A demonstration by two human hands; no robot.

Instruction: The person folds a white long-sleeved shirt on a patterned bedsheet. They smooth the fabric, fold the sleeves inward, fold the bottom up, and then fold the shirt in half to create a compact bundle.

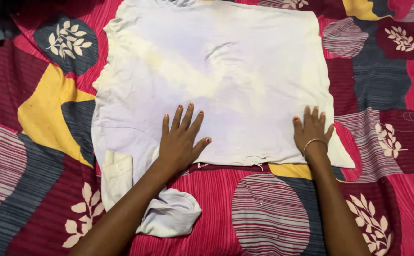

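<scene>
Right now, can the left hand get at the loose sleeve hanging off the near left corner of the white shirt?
Probably yes. The left hand lies flat on the white shirt, and the sleeve lies just beside its own forearm on the patterned bedspread. Nothing covers it; the right hand rests far off.

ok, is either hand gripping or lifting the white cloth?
No. The left hand and right hand both lie flat, fingers spread, on the white cloth over the patterned bedspread.

Both hands (181, 137) (311, 128) lie on the garment (226, 61) atop the bedspread (36, 166).
</scene>
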